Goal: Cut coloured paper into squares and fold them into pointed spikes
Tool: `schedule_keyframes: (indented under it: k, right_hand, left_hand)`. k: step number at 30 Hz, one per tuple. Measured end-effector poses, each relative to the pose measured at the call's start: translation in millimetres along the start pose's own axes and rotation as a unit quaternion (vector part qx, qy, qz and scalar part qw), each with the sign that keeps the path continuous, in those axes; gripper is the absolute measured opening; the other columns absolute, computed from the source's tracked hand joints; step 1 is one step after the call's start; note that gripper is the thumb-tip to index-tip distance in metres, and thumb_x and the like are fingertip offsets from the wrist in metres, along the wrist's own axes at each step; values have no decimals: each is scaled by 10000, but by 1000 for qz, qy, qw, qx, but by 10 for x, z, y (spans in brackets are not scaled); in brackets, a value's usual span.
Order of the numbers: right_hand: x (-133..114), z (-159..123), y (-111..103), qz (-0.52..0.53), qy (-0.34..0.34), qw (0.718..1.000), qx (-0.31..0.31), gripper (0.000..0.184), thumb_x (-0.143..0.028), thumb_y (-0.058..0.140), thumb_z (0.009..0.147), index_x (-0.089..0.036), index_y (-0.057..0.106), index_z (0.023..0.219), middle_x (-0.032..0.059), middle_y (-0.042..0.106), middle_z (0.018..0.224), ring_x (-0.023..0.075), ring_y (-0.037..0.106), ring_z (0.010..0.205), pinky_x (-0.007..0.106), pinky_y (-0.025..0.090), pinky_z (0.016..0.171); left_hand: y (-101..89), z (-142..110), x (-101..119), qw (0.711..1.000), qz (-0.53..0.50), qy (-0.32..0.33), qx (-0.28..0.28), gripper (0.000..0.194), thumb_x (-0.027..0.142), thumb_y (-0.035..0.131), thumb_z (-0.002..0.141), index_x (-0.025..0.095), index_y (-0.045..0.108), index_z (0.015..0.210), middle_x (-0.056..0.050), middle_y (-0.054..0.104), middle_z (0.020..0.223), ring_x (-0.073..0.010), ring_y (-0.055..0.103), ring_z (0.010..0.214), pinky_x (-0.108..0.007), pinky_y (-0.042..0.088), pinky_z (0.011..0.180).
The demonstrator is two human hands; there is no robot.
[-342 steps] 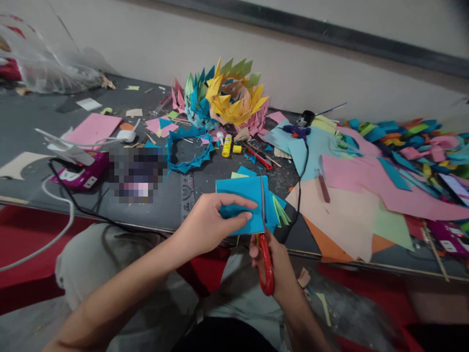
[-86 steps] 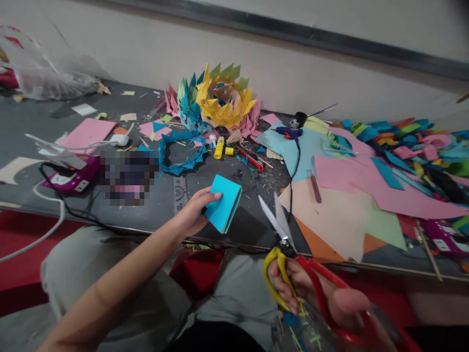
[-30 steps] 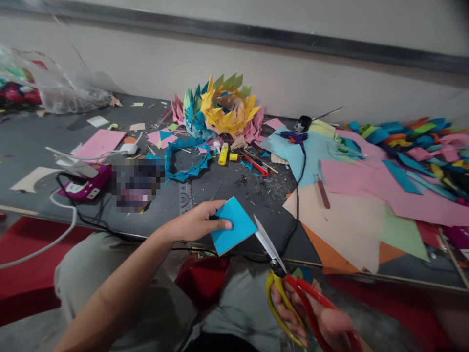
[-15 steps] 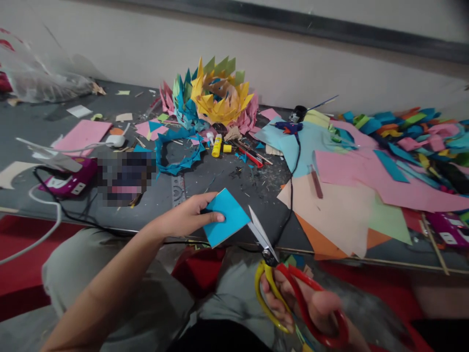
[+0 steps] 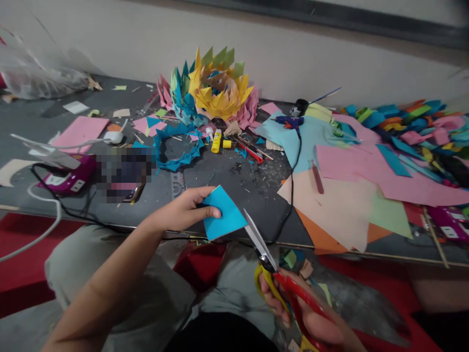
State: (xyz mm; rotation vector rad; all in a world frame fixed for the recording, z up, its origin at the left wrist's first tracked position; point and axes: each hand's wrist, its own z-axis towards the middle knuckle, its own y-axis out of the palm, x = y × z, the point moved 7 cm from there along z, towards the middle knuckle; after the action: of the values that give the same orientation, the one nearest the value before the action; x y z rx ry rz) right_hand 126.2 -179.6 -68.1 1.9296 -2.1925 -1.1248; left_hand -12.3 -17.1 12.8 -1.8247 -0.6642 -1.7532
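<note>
My left hand (image 5: 194, 209) is closed on a blue square of paper (image 5: 227, 218), thumb on top and fingers underneath, held just above the table's front edge. My right hand (image 5: 311, 318) grips scissors (image 5: 263, 244) with one yellow and one red handle loop. Their blades point up and to the left, with the tips close to the paper's right corner; whether they touch it I cannot tell. Behind the paper lies a ring of folded blue paper (image 5: 178, 164). A clear ruler (image 5: 177, 181) is partly covered by my left hand.
A multicoloured folded-paper crown (image 5: 220, 110) stands at the back. Yellow glue stick (image 5: 216, 142), glue gun (image 5: 289, 121) with a black cord, and coloured sheets (image 5: 330, 205) lie on the table (image 5: 242, 186). A phone (image 5: 137, 176) and purple power strip (image 5: 69, 173) are at left.
The scissor blades have drawn nearly together, and the handles have closed up. My left hand still holds the blue paper, slightly turned. The whole view has shifted a little.
</note>
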Motion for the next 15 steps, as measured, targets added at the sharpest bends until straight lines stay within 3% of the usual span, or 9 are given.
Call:
schedule_keyframes:
  k: [4,10,15]
  right_hand:
    - [-17,-45,-22,-18,69,989,131,400,-557,598,490,-171,502,535,-61,397,402,38,319,353,160,192,354]
    - [-94,-123,77,-37,40,990,130,368,-513,566,499,-151,527,548,-46,403,439,40,329,387,180,193,394]
    - [-29,-105,70,-47,55,989,132,383,-527,556,557,-145,527,560,-44,389,435,37,299,373,195,172,396]
  left_hand:
    - [-1,-4,54,1000,5,12,-5,186,300,653,758,126,587,752,-1,601,692,-92,534,625,-189,444,590]
    - [-21,-27,43,1000,17,10,-1,248,354,655,747,119,587,708,-27,597,682,-117,535,652,-221,446,601]
    - [-54,-41,-7,999,36,3,1,276,373,648,746,122,560,672,-16,550,649,-122,500,654,-241,430,615]
